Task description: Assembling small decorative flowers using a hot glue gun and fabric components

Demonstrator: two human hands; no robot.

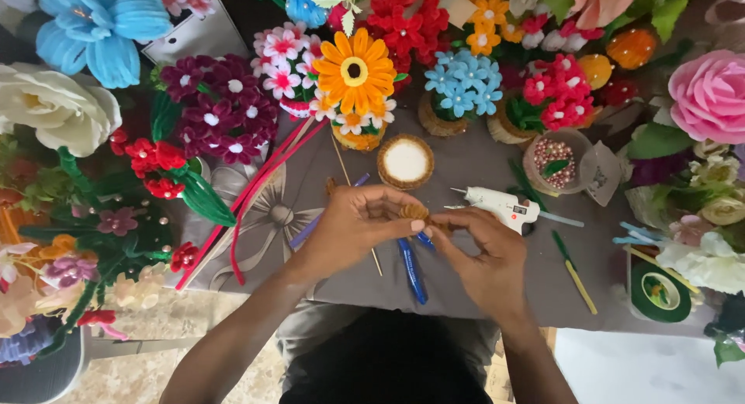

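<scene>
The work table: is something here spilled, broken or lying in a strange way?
Nothing stands out. The left hand and right hand pinch a small brown coil together. The glue gun lies on its side on the grey cloth, and the bowl of beads stands upright, nothing spilled.

Two hands (353, 225) (485, 253), one glue gun (500, 206), one tape roll (660, 293), one bead bowl (555, 161), two blue pens (411, 270) (310, 227), one orange daisy (355, 70).
</scene>
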